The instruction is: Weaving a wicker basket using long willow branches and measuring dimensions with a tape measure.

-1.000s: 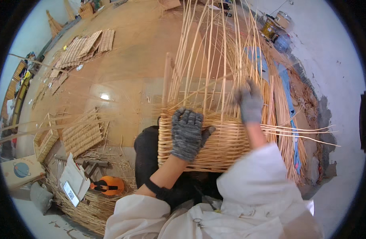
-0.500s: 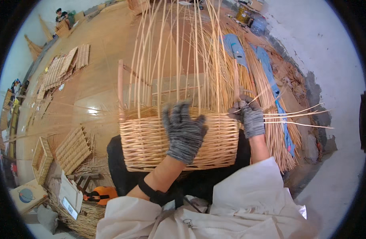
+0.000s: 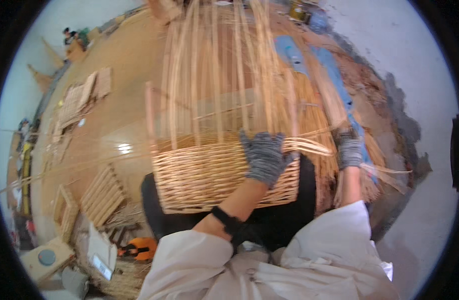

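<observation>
The left hand [image 3: 263, 159], in a grey knit glove, lies spread with fingers flat against the near wall of the wicker basket [image 3: 214, 172], pressing just below its rim. The right hand [image 3: 349, 152], gloved alike, is clenched around a bundle of loose willow rods [image 3: 314, 145] at the basket's right end, where they bend sideways along the rim. The basket sits directly in front of the person, against the lap, its long axis running left to right; the left hand is over its right half, the right hand just past its corner. Upright stakes [image 3: 224, 75] rise from the rim, away from the person. Woven panels [image 3: 102, 192] lie on the wooden floor [image 3: 119, 100] to the left.
</observation>
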Action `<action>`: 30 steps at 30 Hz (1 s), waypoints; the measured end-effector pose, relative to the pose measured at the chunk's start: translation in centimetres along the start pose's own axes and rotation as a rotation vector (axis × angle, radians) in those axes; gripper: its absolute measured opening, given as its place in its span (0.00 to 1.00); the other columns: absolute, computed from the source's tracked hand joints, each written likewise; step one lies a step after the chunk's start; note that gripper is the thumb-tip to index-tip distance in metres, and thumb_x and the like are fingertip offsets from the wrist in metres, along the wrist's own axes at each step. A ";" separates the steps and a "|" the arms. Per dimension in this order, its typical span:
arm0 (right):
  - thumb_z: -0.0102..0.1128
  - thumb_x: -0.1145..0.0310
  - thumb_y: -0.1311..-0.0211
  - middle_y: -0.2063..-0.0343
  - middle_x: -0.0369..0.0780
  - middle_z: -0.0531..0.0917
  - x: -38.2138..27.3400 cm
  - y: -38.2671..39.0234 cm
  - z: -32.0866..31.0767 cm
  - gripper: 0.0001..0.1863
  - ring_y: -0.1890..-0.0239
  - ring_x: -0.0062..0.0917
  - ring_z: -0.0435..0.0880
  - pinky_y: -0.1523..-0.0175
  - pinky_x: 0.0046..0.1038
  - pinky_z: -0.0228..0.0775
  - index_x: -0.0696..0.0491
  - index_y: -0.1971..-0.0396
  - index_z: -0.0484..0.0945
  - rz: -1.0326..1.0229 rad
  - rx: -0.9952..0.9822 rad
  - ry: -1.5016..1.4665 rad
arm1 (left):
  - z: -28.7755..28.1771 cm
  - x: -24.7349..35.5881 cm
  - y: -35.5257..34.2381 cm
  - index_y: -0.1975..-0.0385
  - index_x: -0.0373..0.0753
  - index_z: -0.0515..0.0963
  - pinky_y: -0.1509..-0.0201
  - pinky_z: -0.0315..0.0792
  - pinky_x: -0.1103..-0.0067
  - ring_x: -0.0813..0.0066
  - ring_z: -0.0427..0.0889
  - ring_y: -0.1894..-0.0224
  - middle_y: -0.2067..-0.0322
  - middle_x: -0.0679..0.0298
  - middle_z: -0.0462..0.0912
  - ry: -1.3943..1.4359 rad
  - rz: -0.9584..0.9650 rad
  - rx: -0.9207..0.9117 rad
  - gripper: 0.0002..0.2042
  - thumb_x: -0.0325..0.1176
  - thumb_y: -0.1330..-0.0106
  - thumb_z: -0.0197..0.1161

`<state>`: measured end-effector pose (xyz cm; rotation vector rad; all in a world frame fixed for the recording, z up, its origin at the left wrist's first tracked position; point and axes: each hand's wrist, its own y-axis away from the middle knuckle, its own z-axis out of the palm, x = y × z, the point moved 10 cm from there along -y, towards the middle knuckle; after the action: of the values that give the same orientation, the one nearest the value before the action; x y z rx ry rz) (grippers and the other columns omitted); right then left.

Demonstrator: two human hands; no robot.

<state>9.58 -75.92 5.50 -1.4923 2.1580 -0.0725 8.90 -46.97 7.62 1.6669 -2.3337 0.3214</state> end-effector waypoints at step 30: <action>0.49 0.72 0.46 0.65 0.47 0.78 -45.3 7.2 10.6 0.10 0.56 0.36 0.74 0.52 0.32 0.66 0.61 0.65 0.73 -0.719 -0.622 -0.394 | -9.5 -19.5 12.5 0.66 0.37 0.74 0.64 0.67 0.73 0.68 0.72 0.69 0.70 0.59 0.73 -0.073 -0.078 0.832 0.12 0.34 0.49 0.62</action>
<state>19.98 -30.33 11.01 -2.3286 1.2944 0.6398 3.87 -22.51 9.68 2.1044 -2.3172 1.3798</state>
